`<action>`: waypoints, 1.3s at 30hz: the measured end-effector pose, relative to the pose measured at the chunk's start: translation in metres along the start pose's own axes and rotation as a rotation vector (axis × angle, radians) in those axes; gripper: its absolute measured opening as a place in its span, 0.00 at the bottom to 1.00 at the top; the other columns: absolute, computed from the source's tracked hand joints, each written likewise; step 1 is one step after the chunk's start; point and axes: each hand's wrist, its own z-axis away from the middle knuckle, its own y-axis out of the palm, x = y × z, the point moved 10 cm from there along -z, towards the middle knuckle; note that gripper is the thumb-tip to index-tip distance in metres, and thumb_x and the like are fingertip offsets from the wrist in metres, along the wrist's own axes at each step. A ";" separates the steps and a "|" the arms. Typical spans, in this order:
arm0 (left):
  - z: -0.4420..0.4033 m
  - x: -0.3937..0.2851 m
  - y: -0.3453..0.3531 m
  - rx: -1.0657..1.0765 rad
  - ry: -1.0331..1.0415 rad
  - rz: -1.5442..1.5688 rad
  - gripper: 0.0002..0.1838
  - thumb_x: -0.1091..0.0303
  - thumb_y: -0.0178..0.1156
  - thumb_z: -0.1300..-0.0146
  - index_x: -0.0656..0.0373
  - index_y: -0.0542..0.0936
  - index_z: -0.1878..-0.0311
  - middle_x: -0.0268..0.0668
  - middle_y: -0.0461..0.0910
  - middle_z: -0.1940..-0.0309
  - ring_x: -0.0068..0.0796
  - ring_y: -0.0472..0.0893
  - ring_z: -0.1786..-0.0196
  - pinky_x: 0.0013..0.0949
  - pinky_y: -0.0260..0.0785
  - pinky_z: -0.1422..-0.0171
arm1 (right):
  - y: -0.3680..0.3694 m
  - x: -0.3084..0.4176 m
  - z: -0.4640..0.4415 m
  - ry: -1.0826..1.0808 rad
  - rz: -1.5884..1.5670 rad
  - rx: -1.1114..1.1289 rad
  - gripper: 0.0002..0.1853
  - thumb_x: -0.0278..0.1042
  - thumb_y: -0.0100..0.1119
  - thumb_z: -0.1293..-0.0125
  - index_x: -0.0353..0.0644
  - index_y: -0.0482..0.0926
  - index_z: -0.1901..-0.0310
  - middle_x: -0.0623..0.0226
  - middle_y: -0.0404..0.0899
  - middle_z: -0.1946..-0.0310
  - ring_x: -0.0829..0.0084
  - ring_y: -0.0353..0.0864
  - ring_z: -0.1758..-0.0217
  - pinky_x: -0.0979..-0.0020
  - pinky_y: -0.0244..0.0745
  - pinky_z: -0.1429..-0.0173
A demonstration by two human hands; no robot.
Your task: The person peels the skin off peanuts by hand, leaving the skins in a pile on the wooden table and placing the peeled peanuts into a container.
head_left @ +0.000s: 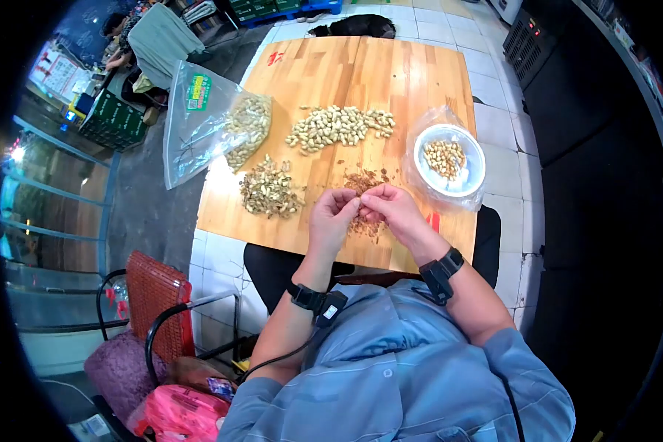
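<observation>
My left hand (337, 214) and my right hand (389, 210) meet at the fingertips above the table, both closed in a pinch. Whatever is between the fingers is too small and hidden to make out. Beneath and around them lie reddish-brown flaky skins (366, 180). Left of my left hand is a heap of split pale shells (269, 193). Farther back spreads a pile of pale nuts in the shell (337, 127), resembling pistachios. To the right, a white bowl (478, 169) set in clear plastic holds tan shelled nuts (443, 158).
A clear zip bag (186, 136), partly filled with pale nuts, leans over the left edge of the wooden table (412, 74). A dark animal (361, 26) lies on the tiles beyond. A chair (158, 302) stands at lower left; another person (121, 48) sits far left.
</observation>
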 end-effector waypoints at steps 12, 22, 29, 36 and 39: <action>0.006 0.046 -0.005 -0.203 -0.165 0.141 0.11 0.62 0.56 0.26 0.60 0.80 0.52 0.28 0.80 0.67 0.17 0.77 0.67 0.21 0.69 0.63 | -0.004 -0.016 -0.013 -0.144 0.063 -0.103 0.10 0.28 0.58 0.30 0.32 0.80 0.52 0.64 0.84 0.62 0.77 0.82 0.63 0.76 0.79 0.56; 0.004 0.027 0.016 -0.090 -0.154 0.081 0.11 0.63 0.51 0.25 0.57 0.80 0.53 0.26 0.78 0.68 0.15 0.73 0.70 0.21 0.64 0.68 | 0.036 0.018 -0.009 -0.236 0.232 0.097 0.18 0.37 0.56 0.27 0.36 0.74 0.41 0.63 0.83 0.56 0.76 0.82 0.60 0.78 0.78 0.58; 0.006 0.039 0.022 -0.088 -0.141 0.081 0.11 0.64 0.50 0.25 0.59 0.81 0.56 0.27 0.77 0.71 0.15 0.74 0.70 0.23 0.65 0.70 | 0.036 0.002 -0.007 -0.158 0.150 0.091 0.13 0.38 0.55 0.27 0.37 0.78 0.51 0.61 0.84 0.55 0.76 0.83 0.60 0.78 0.78 0.60; 0.005 0.045 0.023 -0.046 -0.171 0.089 0.12 0.62 0.52 0.25 0.58 0.81 0.55 0.28 0.77 0.75 0.17 0.74 0.75 0.22 0.65 0.73 | 0.028 -0.001 -0.001 -0.088 0.091 0.002 0.15 0.39 0.53 0.25 0.37 0.75 0.47 0.60 0.84 0.55 0.74 0.82 0.62 0.77 0.78 0.59; 0.005 0.047 0.023 -0.027 -0.190 0.075 0.11 0.63 0.53 0.26 0.59 0.81 0.55 0.28 0.77 0.75 0.17 0.74 0.76 0.22 0.65 0.73 | 0.028 0.002 -0.001 -0.155 0.045 0.024 0.16 0.40 0.52 0.25 0.38 0.73 0.43 0.61 0.84 0.56 0.77 0.80 0.67 0.78 0.76 0.65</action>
